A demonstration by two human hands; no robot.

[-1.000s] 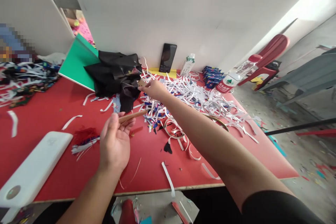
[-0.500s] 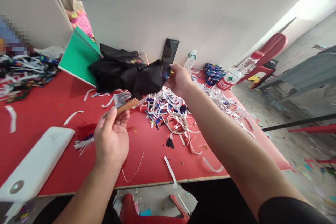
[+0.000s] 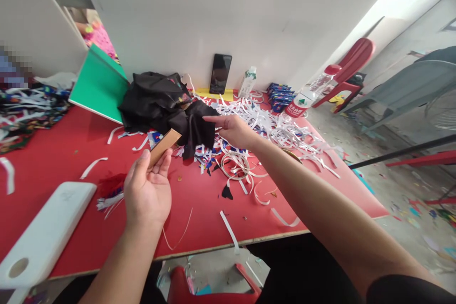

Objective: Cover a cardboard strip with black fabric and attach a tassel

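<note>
My left hand is closed around a flat tan strip, pinched between thumb and fingers; it looks like card or wood. Beyond it lies a crumpled black cloth, shiny, with a small coloured pattern. My right hand is at the cloth's right end, its index finger stretched out over the fabric and the other fingers partly curled. No fold of cloth shows gripped in it. White and blue paper strips are heaped under and beyond this hand.
A green board leans left of the cloth. A phone stands against the white partition. Near it are a small white bottle, stacked blue packets and a clear bottle. A white slab-like device lies front left on the red table.
The black cloth's right end, raised in my right hand before, has dropped onto the heap. My right hand has shifted left and lower, its index finger now extended. The left hand still holds the strip.
</note>
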